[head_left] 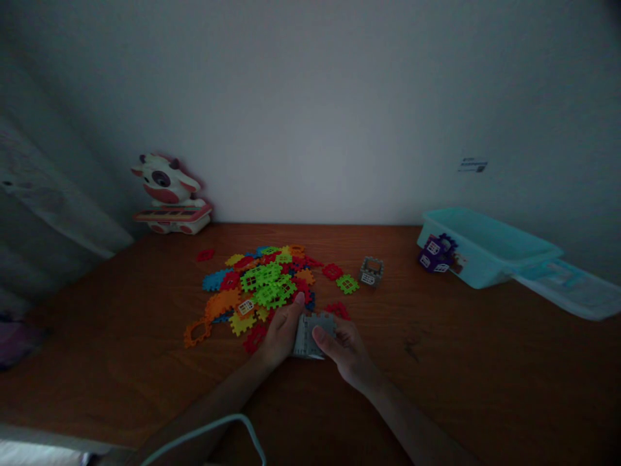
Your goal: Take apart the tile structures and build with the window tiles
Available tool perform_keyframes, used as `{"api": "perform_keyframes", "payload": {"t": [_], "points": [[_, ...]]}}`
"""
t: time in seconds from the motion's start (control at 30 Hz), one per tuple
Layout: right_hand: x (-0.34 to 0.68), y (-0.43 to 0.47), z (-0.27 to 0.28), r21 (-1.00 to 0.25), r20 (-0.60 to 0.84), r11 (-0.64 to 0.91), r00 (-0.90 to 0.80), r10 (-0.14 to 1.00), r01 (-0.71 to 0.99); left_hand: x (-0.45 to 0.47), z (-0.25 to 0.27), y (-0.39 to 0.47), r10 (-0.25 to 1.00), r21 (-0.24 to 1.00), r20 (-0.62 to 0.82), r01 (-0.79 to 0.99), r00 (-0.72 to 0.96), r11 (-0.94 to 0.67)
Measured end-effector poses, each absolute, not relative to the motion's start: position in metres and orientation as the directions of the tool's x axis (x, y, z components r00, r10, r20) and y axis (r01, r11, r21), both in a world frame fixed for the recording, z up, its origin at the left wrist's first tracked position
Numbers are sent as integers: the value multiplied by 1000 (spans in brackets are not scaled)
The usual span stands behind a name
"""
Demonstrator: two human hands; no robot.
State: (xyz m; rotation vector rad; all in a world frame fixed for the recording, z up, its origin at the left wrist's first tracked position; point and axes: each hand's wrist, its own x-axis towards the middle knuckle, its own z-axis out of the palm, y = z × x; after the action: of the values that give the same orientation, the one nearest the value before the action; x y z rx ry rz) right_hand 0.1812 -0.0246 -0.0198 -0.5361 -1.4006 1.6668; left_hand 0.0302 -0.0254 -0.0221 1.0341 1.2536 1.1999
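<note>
Between my two hands, low in the middle of the head view, is a grey block built from interlocking toy panels (310, 333) with notched edges. My left hand (282, 330) grips its left side, the thumb pointing up along it. My right hand (347, 353) closes on its right side, with the thumb pressed on the face towards me. The fingers behind the block are hidden. Just beyond my left hand lies a heap of colourful interlocking panels (266, 285) in green, yellow, orange, red and blue. A small grey panel cube (371, 272) stands farther back to the right.
A cow-shaped toy keyboard (169, 200) stands at the back left of the wooden table (475, 382). At the right are a turquoise bin (485, 249), a purple panel cube (436, 254) against it and a translucent lid (572, 288). A pale cord (208, 427) loops at the bottom.
</note>
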Motion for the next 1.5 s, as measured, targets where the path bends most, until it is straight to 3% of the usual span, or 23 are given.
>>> {"api": "perform_keyframes", "payload": {"t": [0.1, 0.27, 0.67, 0.93, 1.07, 1.2, 1.37, 1.5], "points": [[185, -24, -20, -950, 255, 119, -500, 828, -288, 32, -23, -23, 982, 982, -166, -105, -90, 157], [189, -20, -18, -938, 329, 343, -444, 834, -50, 30, -27, -22, 979, 978, -181, -119, -98, 169], [198, -12, -15, -836, 393, 528, -511, 765, 148, 30, -15, -24, 989, 997, -59, 45, -135, 66], [199, -10, -21, -584, 696, 808, -463, 549, 81, 27, -28, -23, 965, 999, 25, 37, -261, -16], [197, -13, -23, -729, 597, 683, -440, 670, 51, 22, -23, -23, 956, 997, 69, 45, -284, -59], [192, -11, -21, -948, 316, 311, -338, 886, -70, 18, -17, -20, 996, 995, -56, -84, -70, 50], [189, -3, -21, -961, 76, 9, -233, 970, -276, 17, -17, -18, 958, 923, -198, -290, 206, 253], [189, 0, -30, -944, 32, -38, -206, 978, -328, 15, -18, -17, 918, 843, -254, -395, 305, 365]]}}
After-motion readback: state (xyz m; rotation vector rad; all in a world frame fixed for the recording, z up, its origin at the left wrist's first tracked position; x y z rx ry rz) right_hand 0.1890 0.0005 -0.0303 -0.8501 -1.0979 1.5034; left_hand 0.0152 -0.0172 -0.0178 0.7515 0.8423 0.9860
